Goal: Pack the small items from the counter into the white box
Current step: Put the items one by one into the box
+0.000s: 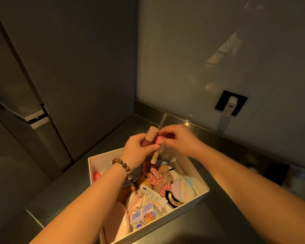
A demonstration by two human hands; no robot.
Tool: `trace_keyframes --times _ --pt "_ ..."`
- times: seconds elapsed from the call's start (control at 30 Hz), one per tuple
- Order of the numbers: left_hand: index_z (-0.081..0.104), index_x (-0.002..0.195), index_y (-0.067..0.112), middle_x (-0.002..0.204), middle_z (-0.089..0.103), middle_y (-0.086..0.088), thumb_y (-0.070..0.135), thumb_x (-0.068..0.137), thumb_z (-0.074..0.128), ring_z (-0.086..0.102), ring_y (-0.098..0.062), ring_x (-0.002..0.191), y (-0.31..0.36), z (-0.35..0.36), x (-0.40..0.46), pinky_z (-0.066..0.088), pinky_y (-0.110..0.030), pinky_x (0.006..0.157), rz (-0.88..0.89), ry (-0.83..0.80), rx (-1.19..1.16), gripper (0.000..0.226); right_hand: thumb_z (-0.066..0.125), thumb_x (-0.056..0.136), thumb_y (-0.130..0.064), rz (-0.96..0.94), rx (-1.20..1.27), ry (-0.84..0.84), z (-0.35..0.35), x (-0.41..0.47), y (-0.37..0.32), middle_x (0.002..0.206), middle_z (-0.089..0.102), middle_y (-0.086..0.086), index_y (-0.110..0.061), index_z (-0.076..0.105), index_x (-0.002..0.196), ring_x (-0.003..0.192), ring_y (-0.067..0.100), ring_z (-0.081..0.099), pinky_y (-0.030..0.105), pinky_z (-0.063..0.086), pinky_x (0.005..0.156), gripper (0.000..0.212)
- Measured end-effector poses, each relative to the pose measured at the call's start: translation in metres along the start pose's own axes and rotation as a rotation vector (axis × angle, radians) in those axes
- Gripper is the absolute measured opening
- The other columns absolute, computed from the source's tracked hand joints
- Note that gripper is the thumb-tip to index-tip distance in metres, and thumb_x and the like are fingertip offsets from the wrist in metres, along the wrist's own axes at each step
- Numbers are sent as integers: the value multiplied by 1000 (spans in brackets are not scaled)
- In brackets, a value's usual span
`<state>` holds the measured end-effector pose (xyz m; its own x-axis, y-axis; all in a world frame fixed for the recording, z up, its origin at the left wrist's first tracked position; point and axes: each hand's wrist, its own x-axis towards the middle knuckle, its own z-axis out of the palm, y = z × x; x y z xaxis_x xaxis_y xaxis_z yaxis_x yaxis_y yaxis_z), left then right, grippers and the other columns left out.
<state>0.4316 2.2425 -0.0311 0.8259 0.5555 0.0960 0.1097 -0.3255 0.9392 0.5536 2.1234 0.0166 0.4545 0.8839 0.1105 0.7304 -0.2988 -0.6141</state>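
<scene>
Both hands meet above the far end of the white box point(200, 199), which sits on the dark metal desk point(218, 222) near the corner of the wall. The left hand point(136, 150) grips a brown tube with a tan cap point(151, 136), its fingers point(152, 147) curled round the tube's body so the cap points up and away. The right hand point(180, 140) pinches a small pink item point(159, 139) just beside the cap; what that item is cannot be told. A thin stick with a printed label point(155, 156) hangs down below the two hands toward the box, and which hand holds it is unclear.

A bead bracelet point(122, 166) circles the left wrist. The box is already crowded: red checked scrunchies point(154, 176) lie near the middle, a pastel egg-shaped case point(182, 189) rests against the right wall, a blue and white carton point(145, 215) lies toward the near end, and a round pink pad point(116, 224) leans in the near left corner. On the wall behind, a white charger point(231, 103) sits in a black socket plate.
</scene>
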Motion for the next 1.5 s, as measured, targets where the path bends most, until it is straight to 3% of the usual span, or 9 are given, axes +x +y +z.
trace_keyframes --times 0.13,0.3,0.47,0.6,0.9,1.07,1.2,1.37,1.5 --pt "59 91 27 88 62 4 26 83 66 59 -10 83 -7 -6 4 44 -21 65 -21 79 -15 11 68 86 -18 69 -143 2 -16 -5 12 96 63 -8 -19 69 106 90 7 59 18 47 78 20" --pt "51 97 24 86 57 1 35 90 54 56 -10 74 -15 -11 4 41 -16 58 -66 89 -22 14 67 86 -18 102 -423 -213 -14 -15 24 94 66 -1 -17 69 103 85 14 62 28 54 78 17" --pt "49 105 24 90 60 2 35 94 48 59 -8 80 -15 -8 2 46 -10 57 -106 7 -165 16 64 88 -18 104 -586 -333 9 -20 27 92 64 2 -15 69 99 81 16 60 24 49 71 13" --pt "56 99 27 93 61 1 34 90 54 58 -12 85 -16 -8 1 46 -22 68 -25 -30 -29 12 60 88 -14 145 -663 -392 21 -22 28 92 63 8 -11 66 96 79 19 57 27 47 71 10" --pt "61 106 26 93 60 10 26 79 70 55 -5 87 -15 -13 3 37 -16 66 -11 0 5 28 59 90 -12 177 -758 -467 20 -21 18 88 52 8 -4 60 108 81 21 54 29 48 80 20" --pt "60 103 27 91 64 10 25 78 72 60 0 80 -12 -9 3 43 -7 56 -21 -20 -7 28 60 90 -13 155 -818 -480 19 -24 15 99 62 12 -5 60 112 89 24 62 29 51 83 23" --pt "61 98 28 89 64 11 19 77 73 59 10 77 -10 -5 2 43 -3 56 9 -49 -29 26 65 86 -15 166 -700 -350 2 -17 12 104 62 7 -14 59 123 91 22 62 28 51 78 37" --pt "63 96 26 89 64 9 24 73 76 60 -4 83 -6 12 4 45 -15 69 49 -115 83 27 74 80 -29 123 -184 -112 -29 -17 3 110 67 0 -22 60 125 98 11 63 28 53 88 48" --pt "67 98 19 87 67 4 27 71 78 63 -9 81 -1 31 3 54 -28 77 57 -199 98 30 73 81 -30 70 -143 -131 -31 -26 1 106 69 -5 -24 68 113 96 6 62 27 54 87 34"
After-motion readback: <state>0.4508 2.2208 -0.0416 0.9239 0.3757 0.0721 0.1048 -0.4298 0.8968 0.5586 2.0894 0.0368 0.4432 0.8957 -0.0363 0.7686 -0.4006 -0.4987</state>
